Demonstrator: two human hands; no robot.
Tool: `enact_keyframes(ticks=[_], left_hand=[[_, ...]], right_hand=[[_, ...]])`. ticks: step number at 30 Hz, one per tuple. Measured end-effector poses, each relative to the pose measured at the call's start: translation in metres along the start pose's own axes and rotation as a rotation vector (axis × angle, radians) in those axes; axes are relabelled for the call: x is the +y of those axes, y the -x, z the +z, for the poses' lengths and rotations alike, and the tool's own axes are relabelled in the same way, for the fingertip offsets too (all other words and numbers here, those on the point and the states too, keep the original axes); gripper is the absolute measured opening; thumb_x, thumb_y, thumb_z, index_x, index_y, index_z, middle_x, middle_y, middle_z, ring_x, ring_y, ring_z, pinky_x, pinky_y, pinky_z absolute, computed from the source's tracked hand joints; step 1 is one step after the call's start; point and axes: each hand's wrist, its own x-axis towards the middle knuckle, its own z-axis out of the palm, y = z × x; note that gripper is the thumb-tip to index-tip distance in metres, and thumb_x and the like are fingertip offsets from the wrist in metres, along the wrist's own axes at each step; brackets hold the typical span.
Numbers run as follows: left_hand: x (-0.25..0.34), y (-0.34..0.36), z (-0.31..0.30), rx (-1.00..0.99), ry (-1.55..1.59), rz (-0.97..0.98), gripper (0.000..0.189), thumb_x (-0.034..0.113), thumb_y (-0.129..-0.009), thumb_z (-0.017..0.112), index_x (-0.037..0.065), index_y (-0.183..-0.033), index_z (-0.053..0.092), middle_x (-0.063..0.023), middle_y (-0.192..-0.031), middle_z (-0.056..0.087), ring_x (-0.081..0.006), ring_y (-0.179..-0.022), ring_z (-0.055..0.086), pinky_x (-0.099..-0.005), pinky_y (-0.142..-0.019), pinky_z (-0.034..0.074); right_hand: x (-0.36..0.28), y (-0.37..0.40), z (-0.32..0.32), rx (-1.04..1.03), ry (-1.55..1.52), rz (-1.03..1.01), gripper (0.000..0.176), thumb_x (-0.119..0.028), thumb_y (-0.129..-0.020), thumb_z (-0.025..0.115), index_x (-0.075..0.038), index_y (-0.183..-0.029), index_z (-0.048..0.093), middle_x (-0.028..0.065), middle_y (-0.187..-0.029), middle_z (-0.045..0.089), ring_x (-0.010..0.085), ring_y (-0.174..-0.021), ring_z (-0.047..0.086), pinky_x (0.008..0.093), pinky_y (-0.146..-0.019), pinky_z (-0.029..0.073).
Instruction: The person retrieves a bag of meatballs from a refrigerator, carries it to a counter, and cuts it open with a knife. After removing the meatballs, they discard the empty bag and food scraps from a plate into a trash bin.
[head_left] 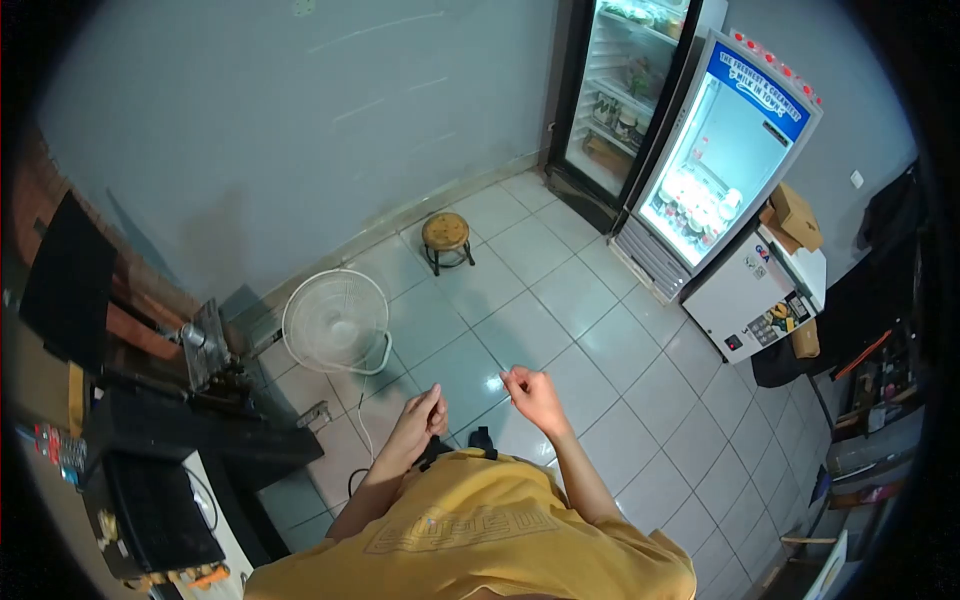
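My left hand (418, 420) is held in front of my yellow shirt (470, 530), fingers curled in and thumb on top. My right hand (534, 396) is a loose fist at about the same height, a short gap to the right. I see nothing held in either hand, and neither touches any object. Nearest to the left hand is a white round fan (336, 322) standing on the floor, its cord (362, 420) trailing toward me. Beyond it, by the wall, stands a small stool (446, 232) with a round wooden seat and dark legs.
Two glass-door fridges stand at the back right: a black one (625, 100) and a lit one with a blue header (760, 90). Beside them is a white chest freezer (745, 290) carrying cardboard boxes (795, 215). A dark counter (200, 440) runs along my left. Tiles (590, 370) cover the floor.
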Motion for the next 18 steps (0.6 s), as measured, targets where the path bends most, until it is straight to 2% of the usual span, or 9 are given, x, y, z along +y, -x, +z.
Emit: enact_keyframes(ticks=[2,5,6,8,9,11,14,16,18], left_hand=[[0.027,-0.044,-0.001,0.045,0.002,0.007,0.032,0.033,-0.103,0.049,0.008,-0.083,0.053,0.0037,-0.063,0.043,-0.0077,-0.055,0.04,-0.0226,-0.054,0.034],[0.064,-0.125,-0.014,0.091,-0.007,0.037,0.029,0.031,-0.103,0.05,0.007,-0.086,0.054,0.0024,-0.069,0.046,-0.0085,-0.059,0.042,-0.0234,-0.058,0.037],[0.073,-0.152,-0.023,0.115,-0.018,0.055,0.028,0.03,-0.103,0.051,0.007,-0.088,0.055,0.0018,-0.072,0.047,-0.0088,-0.061,0.043,-0.0239,-0.059,0.038],[0.091,-0.213,-0.036,0.096,-0.011,0.035,0.019,0.023,-0.101,0.054,0.006,-0.094,0.057,0.0012,-0.078,0.049,-0.0091,-0.065,0.047,-0.025,-0.062,0.041],[0.104,-0.244,-0.039,0.118,-0.051,0.041,0.015,0.02,-0.1,0.056,0.006,-0.097,0.057,0.001,-0.079,0.05,-0.0092,-0.068,0.049,-0.025,-0.064,0.042],[0.133,-0.315,-0.046,0.105,-0.114,0.069,0.009,0.014,-0.097,0.059,0.005,-0.101,0.057,0.0002,-0.084,0.053,-0.0095,-0.075,0.054,-0.0256,-0.069,0.045],[0.188,-0.415,-0.035,0.034,-0.118,0.097,0.01,0.014,-0.097,0.059,0.005,-0.1,0.057,0.0004,-0.084,0.054,-0.0093,-0.075,0.054,-0.0253,-0.07,0.045],[0.226,-0.488,-0.021,-0.026,-0.172,0.1,0.01,0.015,-0.097,0.059,0.005,-0.099,0.057,0.0006,-0.084,0.054,-0.0091,-0.075,0.054,-0.025,-0.071,0.045],[0.257,-0.555,-0.001,-0.076,-0.229,0.079,0.011,0.016,-0.097,0.059,0.005,-0.097,0.057,0.0008,-0.084,0.054,-0.009,-0.075,0.053,-0.0248,-0.071,0.045]], right_hand=[[-0.024,-0.06,-0.017,0.017,0.2,-0.179,0.022,-0.015,-0.096,0.056,0.001,-0.08,0.057,0.0129,-0.059,0.058,0.0252,-0.053,0.059,0.0374,-0.054,0.044],[-0.039,-0.146,-0.044,-0.035,0.119,-0.227,0.013,-0.01,-0.095,0.052,-0.001,-0.089,0.059,0.0146,-0.063,0.06,0.0297,-0.056,0.059,0.0388,-0.056,0.045],[-0.036,-0.175,-0.056,-0.024,0.127,-0.219,0.013,-0.01,-0.095,0.052,-0.001,-0.089,0.059,0.0146,-0.063,0.06,0.0297,-0.056,0.059,0.0388,-0.056,0.045],[-0.025,-0.236,-0.077,0.028,0.19,-0.291,0.013,-0.009,-0.097,0.051,-0.001,-0.096,0.061,0.011,-0.066,0.062,0.0198,-0.058,0.059,0.0326,-0.058,0.046],[-0.017,-0.264,-0.086,0.047,0.189,-0.292,0.013,-0.009,-0.097,0.051,-0.001,-0.096,0.061,0.011,-0.066,0.062,0.0198,-0.058,0.059,0.0326,-0.058,0.046],[0.005,-0.319,-0.101,0.11,0.133,-0.215,0.013,-0.009,-0.098,0.05,-0.001,-0.096,0.061,0.0093,-0.068,0.063,0.0162,-0.059,0.06,0.0312,-0.057,0.047],[0.037,-0.389,-0.117,0.127,0.064,-0.078,0.015,-0.011,-0.099,0.049,-0.002,-0.097,0.061,0.0079,-0.066,0.061,0.0132,-0.06,0.059,0.0298,-0.057,0.047],[0.039,-0.429,-0.129,0.137,0.197,-0.064,0.016,-0.012,-0.1,0.048,-0.002,-0.097,0.061,0.0074,-0.063,0.06,0.0129,-0.059,0.058,0.029,-0.056,0.046],[0.037,-0.461,-0.131,0.213,-0.004,0.081,0.016,-0.011,-0.1,0.048,-0.002,-0.097,0.061,0.0068,-0.059,0.058,0.0137,-0.057,0.057,0.0287,-0.056,0.045]])
